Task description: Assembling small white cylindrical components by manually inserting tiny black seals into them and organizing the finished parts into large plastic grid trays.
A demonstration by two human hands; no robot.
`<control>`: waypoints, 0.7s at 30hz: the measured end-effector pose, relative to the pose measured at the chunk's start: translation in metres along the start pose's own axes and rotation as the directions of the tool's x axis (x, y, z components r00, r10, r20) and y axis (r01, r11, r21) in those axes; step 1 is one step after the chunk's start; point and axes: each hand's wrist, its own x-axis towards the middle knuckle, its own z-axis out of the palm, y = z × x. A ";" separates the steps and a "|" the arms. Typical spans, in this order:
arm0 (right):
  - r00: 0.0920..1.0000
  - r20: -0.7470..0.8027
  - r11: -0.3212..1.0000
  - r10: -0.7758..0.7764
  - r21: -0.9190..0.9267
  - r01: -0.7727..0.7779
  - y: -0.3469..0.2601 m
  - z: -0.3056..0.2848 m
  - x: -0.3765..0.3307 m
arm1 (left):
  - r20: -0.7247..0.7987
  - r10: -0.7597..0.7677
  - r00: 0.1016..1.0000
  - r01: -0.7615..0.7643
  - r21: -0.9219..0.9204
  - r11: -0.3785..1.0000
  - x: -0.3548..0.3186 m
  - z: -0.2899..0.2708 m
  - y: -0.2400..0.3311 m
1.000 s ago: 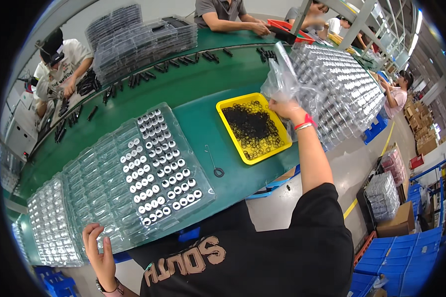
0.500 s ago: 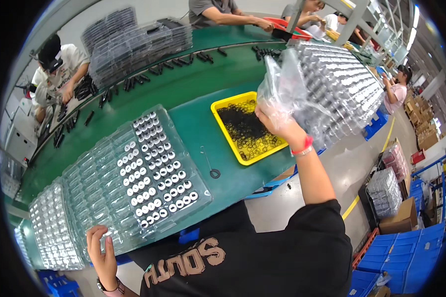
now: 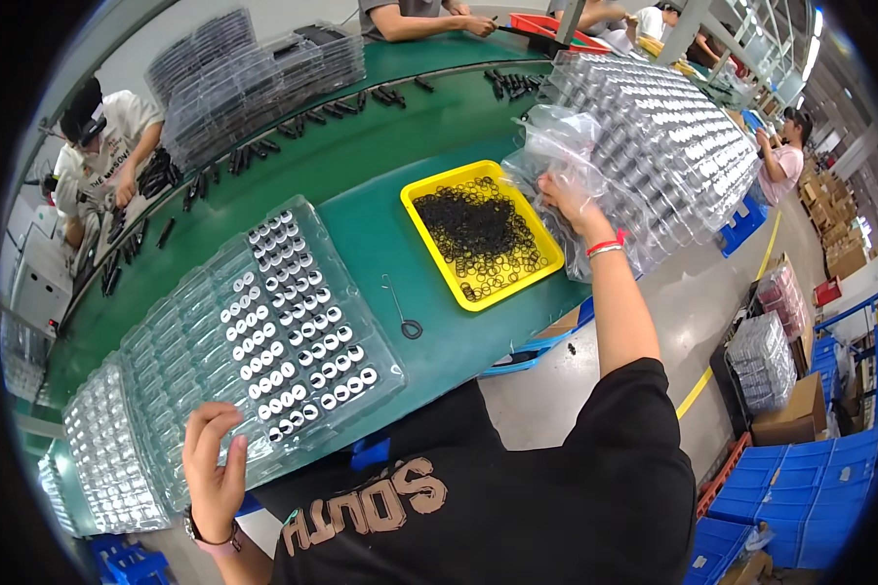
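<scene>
A green counter (image 3: pixel 356 239) stretches away beyond the left fingers (image 3: pixel 205 429) and right fingers (image 3: pixel 552 185), with a pale wall (image 3: pixel 307 14) farther behind. Right of the right fingers, a grey floor (image 3: pixel 546 395) bears a yellow line (image 3: pixel 694 394); blue crates (image 3: pixel 805 502) stack up nearer, brown cartons (image 3: pixel 846 255) farther off. A metal post (image 3: pixel 572 24) stands beyond those fingers, and strip lights (image 3: pixel 818 24) glow high to their right.

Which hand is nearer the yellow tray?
Right: the right hand is just right of the yellow tray, at the plastic bag; the left hand is far left, by the clear tray.
</scene>
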 end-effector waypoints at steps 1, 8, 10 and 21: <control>1.000 -0.006 1.000 -0.006 -0.010 0.006 0.005 -0.001 0.001 | 0.035 0.052 0.998 -0.051 -0.014 0.999 0.006 0.005 0.004; 0.945 0.056 0.591 -0.322 -0.768 0.247 0.022 0.011 -0.010 | 0.337 0.487 0.806 -0.479 -0.114 0.871 0.085 0.058 0.042; 0.800 0.152 0.426 -0.580 -0.780 0.457 0.033 0.020 -0.016 | 0.377 0.596 0.709 -0.620 -0.070 0.782 0.111 0.092 0.050; 0.984 -0.068 0.973 -0.166 -0.171 0.152 -0.005 0.022 -0.013 | 0.575 0.546 0.610 -0.725 0.125 0.678 0.156 0.198 0.033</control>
